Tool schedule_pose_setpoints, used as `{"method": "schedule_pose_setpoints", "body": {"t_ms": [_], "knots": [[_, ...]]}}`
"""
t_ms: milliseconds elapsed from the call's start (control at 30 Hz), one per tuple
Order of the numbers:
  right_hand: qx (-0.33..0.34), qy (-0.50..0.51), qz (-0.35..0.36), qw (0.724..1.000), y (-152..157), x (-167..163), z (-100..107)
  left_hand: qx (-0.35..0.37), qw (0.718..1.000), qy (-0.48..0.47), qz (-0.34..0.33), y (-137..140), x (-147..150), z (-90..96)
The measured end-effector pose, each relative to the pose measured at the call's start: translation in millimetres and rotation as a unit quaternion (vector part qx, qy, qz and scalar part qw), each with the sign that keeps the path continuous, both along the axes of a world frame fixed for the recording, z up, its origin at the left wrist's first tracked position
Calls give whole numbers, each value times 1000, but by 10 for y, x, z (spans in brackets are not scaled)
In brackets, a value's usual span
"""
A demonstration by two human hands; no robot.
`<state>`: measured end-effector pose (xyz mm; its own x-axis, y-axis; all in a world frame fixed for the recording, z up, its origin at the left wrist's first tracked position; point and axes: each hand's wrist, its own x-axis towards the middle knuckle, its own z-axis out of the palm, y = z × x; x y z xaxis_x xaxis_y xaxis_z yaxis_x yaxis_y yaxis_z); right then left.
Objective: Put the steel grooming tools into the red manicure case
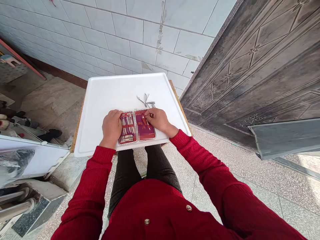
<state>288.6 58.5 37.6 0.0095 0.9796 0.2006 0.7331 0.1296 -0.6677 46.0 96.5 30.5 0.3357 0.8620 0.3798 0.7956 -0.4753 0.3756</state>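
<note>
An unfolded manicure case (pixel 136 135) with a red and purple lining lies near the front edge of a white board (pixel 107 90). Slim metal tools (pixel 128 125) fill its left half under a red strap. My left hand (pixel 112 126) grips the case's left edge, fingers curled at its upper corner. Over the right half, my right hand (pixel 159 120) has thumb and forefinger pinched together; what is between them is too small to make out. Just below those fingertips a small tool (pixel 149 127) sits in the lining. Metal nippers (pixel 145 100) and a nail clipper (pixel 151 103) lie loose beyond the case.
The board rests on a wooden-edged stand (pixel 176 95) against a tiled wall (pixel 120 30). To the right is a dark patterned metal door (pixel 232 66) with a grey panel (pixel 287 136) by it. A white cabinet (pixel 32 160) with clutter is at the left.
</note>
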Motion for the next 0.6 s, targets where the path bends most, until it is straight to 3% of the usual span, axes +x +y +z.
{"method": "schedule_pose_setpoints", "body": {"t_ms": [400,600], "knots": [[-3,-57,13,998,-99,-25,97,11,1000,23,6,-15,-1,23],[10,-110,-51,993,69,156,239,14,1000,21,13,-28,10,33]]}}
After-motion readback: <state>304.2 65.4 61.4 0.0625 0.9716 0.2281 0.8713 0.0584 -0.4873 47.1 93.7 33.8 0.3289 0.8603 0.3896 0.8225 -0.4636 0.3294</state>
